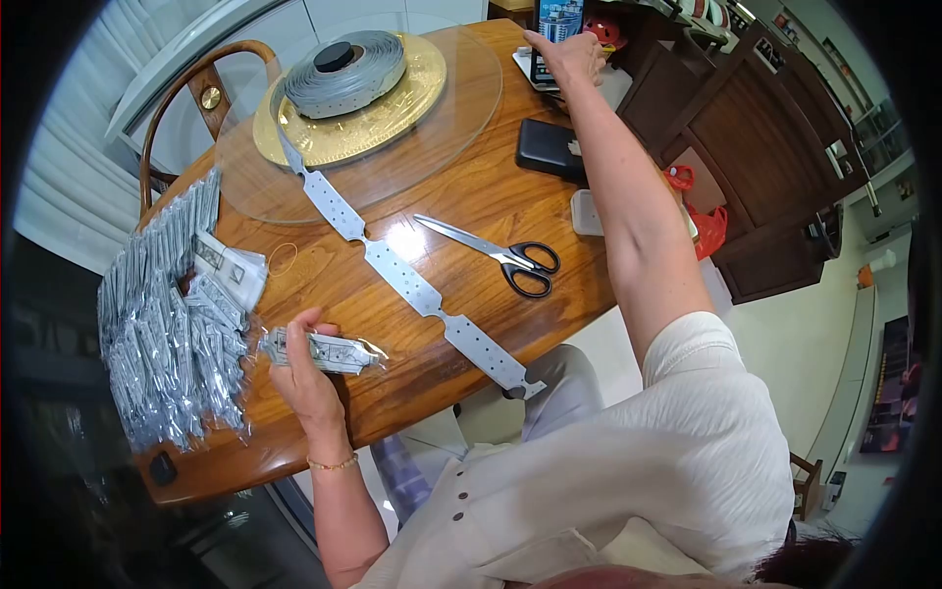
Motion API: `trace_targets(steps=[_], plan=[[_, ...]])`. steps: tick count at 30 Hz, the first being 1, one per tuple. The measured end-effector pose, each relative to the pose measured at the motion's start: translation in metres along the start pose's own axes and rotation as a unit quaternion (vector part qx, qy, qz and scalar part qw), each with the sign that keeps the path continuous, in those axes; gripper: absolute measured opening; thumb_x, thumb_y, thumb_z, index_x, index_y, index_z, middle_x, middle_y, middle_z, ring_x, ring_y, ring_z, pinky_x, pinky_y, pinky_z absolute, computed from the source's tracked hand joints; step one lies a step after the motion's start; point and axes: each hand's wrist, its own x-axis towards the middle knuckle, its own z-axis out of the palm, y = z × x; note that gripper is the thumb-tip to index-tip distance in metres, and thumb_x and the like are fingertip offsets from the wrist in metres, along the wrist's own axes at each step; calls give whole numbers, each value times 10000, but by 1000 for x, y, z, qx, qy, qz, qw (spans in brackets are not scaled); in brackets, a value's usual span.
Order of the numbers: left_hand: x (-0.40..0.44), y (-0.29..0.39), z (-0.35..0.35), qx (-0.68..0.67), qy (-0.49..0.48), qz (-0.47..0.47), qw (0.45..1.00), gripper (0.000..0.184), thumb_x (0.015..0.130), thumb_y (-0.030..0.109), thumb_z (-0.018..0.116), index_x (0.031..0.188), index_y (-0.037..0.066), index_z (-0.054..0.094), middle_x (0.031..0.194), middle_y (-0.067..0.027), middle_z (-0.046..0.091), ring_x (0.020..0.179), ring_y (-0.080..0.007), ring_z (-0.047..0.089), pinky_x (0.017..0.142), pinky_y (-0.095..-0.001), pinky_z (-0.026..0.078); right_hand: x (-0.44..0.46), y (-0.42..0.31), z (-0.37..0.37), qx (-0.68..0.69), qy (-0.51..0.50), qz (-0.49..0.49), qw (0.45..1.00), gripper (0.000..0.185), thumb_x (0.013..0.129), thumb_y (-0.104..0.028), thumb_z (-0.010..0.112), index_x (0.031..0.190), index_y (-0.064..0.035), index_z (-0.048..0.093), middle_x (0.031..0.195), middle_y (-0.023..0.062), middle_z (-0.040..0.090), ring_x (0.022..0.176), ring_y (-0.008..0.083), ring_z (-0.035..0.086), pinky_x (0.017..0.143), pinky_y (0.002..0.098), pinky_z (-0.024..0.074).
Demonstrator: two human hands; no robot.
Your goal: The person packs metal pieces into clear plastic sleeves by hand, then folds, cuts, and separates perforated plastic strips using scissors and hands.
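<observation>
Close to the table's near left edge, my left hand (pixel 306 378) is closed around a clear plastic packet (pixel 339 353) with printed paper and grey pieces inside. At the far right of the table, my right hand (pixel 572 57) reaches across the front of an upright phone (pixel 560 20) with a lit screen. Its thumb lies at the phone's left edge and its fingers at the right. Between my hands lie black-handled scissors (pixel 510 257), blades slightly apart. A perforated grey strip (pixel 402 278) with notched segments runs from a roll (pixel 345 74) to the near table edge.
A gold disc (pixel 422 93) under the roll rests on a round glass turntable (pixel 481 88). Many similar packets (pixel 172 324) are heaped at the left. A rubber band (pixel 283 257), a black case (pixel 546 149) and a white box (pixel 586 213) lie on the wooden table (pixel 412 344).
</observation>
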Motion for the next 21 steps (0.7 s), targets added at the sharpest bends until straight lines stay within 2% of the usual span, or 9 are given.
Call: trace_targets(steps=[12, 21], plan=[[0, 0, 0, 19, 7, -5, 1000, 413, 1018, 324, 443, 1031, -25, 663, 803, -84, 642, 693, -118, 573, 645, -262, 452, 3, 7, 9, 25, 37, -45, 998, 1018, 625, -574, 816, 1330, 15, 378, 1358, 193, 449, 1286, 365, 425, 1017, 547, 373], [0, 1, -1, -11, 2, -16, 1000, 388, 1013, 296, 458, 996, -30, 667, 804, -86, 646, 701, -125, 586, 642, -266, 462, 11, 10, 9, 37, -3, -33, 999, 1101, 603, -604, 819, 1375, 1, 320, 1386, 211, 429, 1294, 388, 425, 1013, 557, 383]])
